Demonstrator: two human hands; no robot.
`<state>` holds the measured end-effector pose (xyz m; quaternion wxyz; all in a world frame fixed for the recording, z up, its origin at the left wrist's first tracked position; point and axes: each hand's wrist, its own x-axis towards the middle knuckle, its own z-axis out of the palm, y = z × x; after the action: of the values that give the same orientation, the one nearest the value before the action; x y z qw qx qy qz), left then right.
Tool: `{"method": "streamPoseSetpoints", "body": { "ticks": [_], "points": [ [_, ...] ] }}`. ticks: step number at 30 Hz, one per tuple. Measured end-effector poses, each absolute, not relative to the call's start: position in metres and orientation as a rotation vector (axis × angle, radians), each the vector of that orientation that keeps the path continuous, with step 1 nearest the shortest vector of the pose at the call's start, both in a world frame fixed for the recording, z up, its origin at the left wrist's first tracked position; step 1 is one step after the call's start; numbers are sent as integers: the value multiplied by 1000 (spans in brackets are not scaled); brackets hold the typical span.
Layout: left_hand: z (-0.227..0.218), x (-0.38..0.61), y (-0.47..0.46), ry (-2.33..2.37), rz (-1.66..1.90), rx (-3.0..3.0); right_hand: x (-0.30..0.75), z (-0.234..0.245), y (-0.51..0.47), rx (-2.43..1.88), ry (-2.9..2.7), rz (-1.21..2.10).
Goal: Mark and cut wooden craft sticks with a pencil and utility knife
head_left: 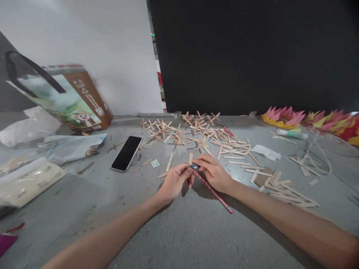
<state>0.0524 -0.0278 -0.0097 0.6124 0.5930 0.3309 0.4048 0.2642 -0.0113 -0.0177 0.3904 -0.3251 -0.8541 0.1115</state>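
Observation:
Both hands meet above the grey tabletop [168, 231]. The fingers of my left hand [175, 181] are closed around the lower part of a wooden craft stick [191, 158], whose rounded end points up and away. My right hand [214, 173] is closed beside it, fingertips at a small dark flat piece [194, 166] with a pale patch; I cannot tell what that piece is. From the right fingertips a thin pink-red pencil [214, 192] slants down toward me, its far tip hidden at the fingers. Loose craft sticks [169, 163] lie just beyond my left hand.
Star-shaped stick bundles [165, 130] and loose sticks [291, 192] spread behind and to the right. A phone [126, 154], plastic packets [30, 181] and a printed bag [73, 99] are on the left. Paper crowns [283, 118], a glue stick [291, 133] and a white cable [322, 157] lie right.

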Motion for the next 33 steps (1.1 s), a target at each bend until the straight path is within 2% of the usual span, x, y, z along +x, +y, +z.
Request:
{"method": "streamPoseSetpoints", "body": {
  "ticks": [33],
  "points": [
    [-13, 47, -22, 826, 786, 1414, 265, -19, -11, -818, -2205, 278]
  ]
}}
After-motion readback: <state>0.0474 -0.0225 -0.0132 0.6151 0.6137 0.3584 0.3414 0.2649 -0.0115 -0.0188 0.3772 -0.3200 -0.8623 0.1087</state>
